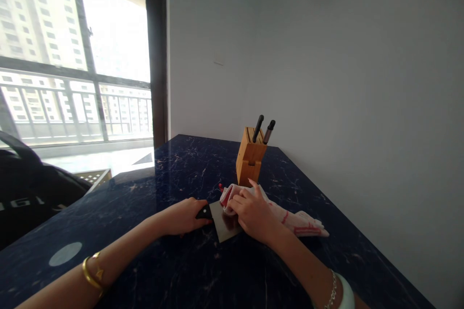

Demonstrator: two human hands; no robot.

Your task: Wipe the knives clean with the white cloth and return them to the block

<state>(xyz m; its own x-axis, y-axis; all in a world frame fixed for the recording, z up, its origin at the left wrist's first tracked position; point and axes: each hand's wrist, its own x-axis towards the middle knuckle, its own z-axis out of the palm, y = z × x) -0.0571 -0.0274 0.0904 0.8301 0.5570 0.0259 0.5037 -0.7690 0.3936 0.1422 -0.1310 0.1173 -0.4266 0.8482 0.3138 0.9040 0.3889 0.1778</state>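
A cleaver [222, 226] with a wide steel blade lies flat on the dark blue marble table [174, 270]. My left hand [184, 216] is closed around its black handle. My right hand [253, 212] presses a white cloth with red stripes [300, 224] onto the blade, fingers curled over the bunched end. The rest of the cloth trails off to the right on the table.
A wooden knife block [249, 159] with two dark handles sticking out stands just behind the cloth, near the grey wall. A black bag [32, 193] sits at the left edge. A large window with a railing is at the far left.
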